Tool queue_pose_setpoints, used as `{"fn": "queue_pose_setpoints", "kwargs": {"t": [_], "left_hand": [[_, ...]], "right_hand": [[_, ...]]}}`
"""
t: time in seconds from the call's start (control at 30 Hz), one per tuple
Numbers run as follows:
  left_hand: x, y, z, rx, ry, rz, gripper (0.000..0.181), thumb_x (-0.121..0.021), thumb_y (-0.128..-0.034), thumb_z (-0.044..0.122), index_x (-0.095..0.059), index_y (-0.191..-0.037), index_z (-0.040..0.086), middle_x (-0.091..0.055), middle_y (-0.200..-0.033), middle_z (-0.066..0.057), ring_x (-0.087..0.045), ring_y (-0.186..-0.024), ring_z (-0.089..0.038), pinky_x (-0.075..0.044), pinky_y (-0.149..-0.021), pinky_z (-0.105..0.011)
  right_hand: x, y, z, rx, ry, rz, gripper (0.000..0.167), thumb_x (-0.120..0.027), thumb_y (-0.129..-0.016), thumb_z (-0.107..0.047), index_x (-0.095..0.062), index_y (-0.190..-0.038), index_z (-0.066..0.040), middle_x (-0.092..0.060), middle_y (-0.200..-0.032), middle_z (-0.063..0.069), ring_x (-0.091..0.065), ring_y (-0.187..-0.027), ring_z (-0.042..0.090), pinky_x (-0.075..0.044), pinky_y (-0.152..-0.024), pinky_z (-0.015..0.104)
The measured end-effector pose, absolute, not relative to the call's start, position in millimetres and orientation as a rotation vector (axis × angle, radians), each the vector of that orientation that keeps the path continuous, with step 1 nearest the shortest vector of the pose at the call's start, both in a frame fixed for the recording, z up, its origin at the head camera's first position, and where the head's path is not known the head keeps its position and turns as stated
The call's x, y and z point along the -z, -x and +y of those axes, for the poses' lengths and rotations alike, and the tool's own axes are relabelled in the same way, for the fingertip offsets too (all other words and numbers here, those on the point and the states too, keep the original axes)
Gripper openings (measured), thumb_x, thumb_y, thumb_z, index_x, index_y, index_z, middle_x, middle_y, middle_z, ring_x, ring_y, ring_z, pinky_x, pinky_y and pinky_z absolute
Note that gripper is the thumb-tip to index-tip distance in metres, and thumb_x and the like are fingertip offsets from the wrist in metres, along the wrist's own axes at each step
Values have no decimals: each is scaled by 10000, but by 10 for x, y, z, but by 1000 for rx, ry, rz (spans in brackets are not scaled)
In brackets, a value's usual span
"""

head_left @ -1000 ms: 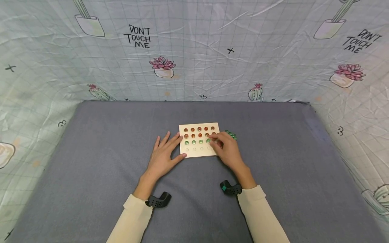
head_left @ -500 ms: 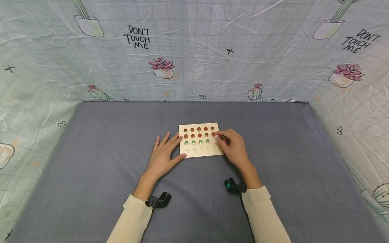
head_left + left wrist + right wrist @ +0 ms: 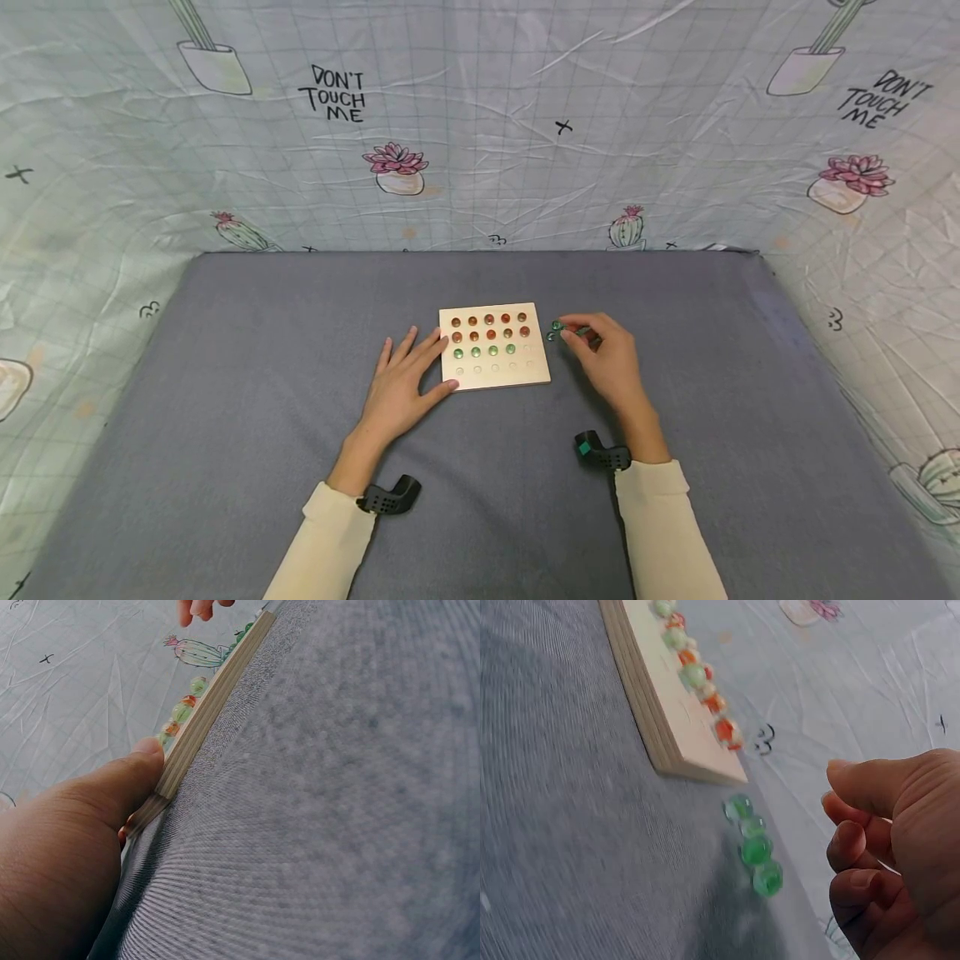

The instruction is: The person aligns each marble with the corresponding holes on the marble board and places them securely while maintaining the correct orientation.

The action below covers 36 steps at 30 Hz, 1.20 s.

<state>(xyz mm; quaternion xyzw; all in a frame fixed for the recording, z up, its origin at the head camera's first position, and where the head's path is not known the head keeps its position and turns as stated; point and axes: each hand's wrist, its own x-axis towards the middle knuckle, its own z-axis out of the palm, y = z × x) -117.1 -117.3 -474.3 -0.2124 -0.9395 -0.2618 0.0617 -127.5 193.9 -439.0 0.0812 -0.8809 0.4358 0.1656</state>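
A pale wooden board point(image 3: 495, 387) lies on the grey cloth, with red-orange marbles point(image 3: 489, 319) in its two far rows and green marbles point(image 3: 492, 350) in the third. The third row's rightmost hollow and the nearest row hold no marble. My left hand point(image 3: 397, 396) lies spread at the board's left edge, its thumb point(image 3: 142, 761) on the near corner. Beyond the right edge sit loose green marbles point(image 3: 756, 850). Over them is my right hand point(image 3: 609, 354), fingers loosely bent, with nothing visible between thumb and index finger in the right wrist view; it partly hides the marbles from above.
Grey cloth point(image 3: 300, 317) covers the table around the board. A patterned sheet point(image 3: 480, 125) hangs behind the far edge and along both sides. Each wrist wears a black device, the left one point(image 3: 392, 496) and the right one point(image 3: 602, 452).
My right hand has moved right, off the board to the loose green marbles. The third row's right end and the board's right edge are uncovered. My left hand stays in place.
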Motion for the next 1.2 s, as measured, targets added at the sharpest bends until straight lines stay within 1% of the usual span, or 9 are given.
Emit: {"fn": "queue_pose_setpoints", "kwargs": {"t": [0.23,0.33,0.57,0.7,0.8,0.97,1.2], "left_hand": [[4750,1173,-1167,788,641,-2842,687,-632,-883,499,-441,-1457,176,-386,-1498,-20,-210,-1423,-300,-33,-1160,-516],[4756,1173,-1168,787,641,-2841,691,-627,-882,508,-441,-1457,174,-385,-1498,-21,-208,-1424,-302,-32,-1160,-516],[4760,1175,-1170,786,640,-2844,698,-631,-877,510,-439,-1458,174,-387,-1497,-20,-204,-1426,-297,-32,-1160,-517],[4756,1174,-1167,789,633,-2847,703,-647,-869,505,-448,-1453,167,-388,-1496,-21,-206,-1425,-299,-32,-1160,-517],[4747,1173,-1169,792,627,-2852,709,-655,-863,506,-451,-1451,166,-386,-1497,-18,-200,-1427,-296,-31,-1161,-515],[4742,1170,-1170,795,626,-2850,706,-656,-863,504,-453,-1450,166,-389,-1495,-18,-201,-1427,-294,-32,-1161,-515],[4752,1165,-1167,785,636,-2850,696,-644,-874,498,-443,-1456,174,-386,-1498,-15,-199,-1428,-293,-23,-1163,-507]], "right_hand": [[4398,1267,2100,-1275,-171,-2486,183,-704,-883,-106,-726,-1059,-64,-649,-922,76,-557,-706,185,-427,-592,204],[4408,1262,2155,-1274,-163,-2481,182,-707,-881,-107,-725,-1054,-52,-651,-923,78,-553,-709,183,-423,-594,204],[4470,1249,2262,-1234,-129,-2531,180,-712,-883,-157,-730,-1039,-69,-654,-920,62,-535,-694,164,-397,-573,220],[4501,1241,2284,-1254,-132,-2552,177,-717,-878,-150,-730,-1036,-71,-654,-919,59,-532,-687,163,-394,-557,218],[4523,1251,2270,-1244,-145,-2562,170,-738,-857,-130,-735,-1019,-81,-635,-873,42,-515,-671,155,-376,-544,214],[4599,1299,2220,-1166,-191,-2578,177,-778,-811,-108,-747,-983,-78,-564,-777,31,-444,-636,142,-332,-543,234],[4632,1313,2156,-1126,-216,-2600,210,-802,-779,-99,-757,-982,-68,-529,-765,59,-409,-627,167,-322,-544,282]]}}
